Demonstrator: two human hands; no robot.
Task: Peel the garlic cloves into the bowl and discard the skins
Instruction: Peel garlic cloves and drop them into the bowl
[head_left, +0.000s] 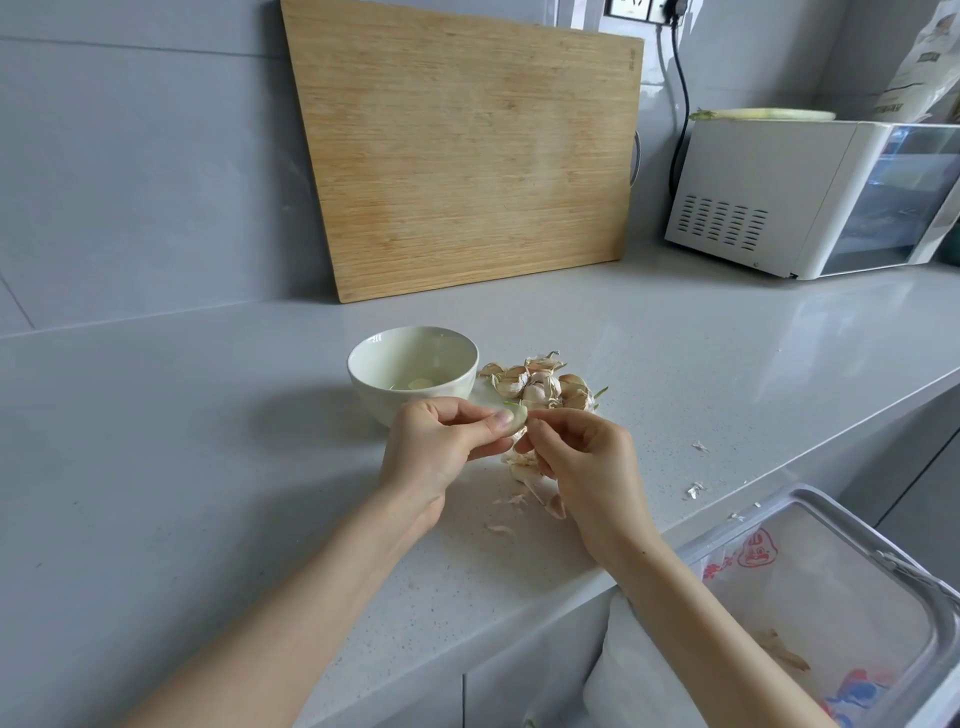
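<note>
My left hand (441, 441) pinches a pale, mostly bare garlic clove (518, 415) between thumb and fingers, just in front of the white bowl (363, 371). My right hand (582, 452) grips the clove's loose skin (522, 460) from the right, fingertips touching the clove. One peeled clove (421, 383) lies in the bowl. A pile of unpeeled cloves (545, 384) sits on the counter right of the bowl. Torn skins (540, 493) lie under my right hand.
A wooden cutting board (467, 150) leans on the back wall. A white appliance (769, 202) stands at the back right. Below the counter edge, lower right, is an open bin lined with a plastic bag (831, 597), some skins inside. Skin scraps (695, 488) dot the counter.
</note>
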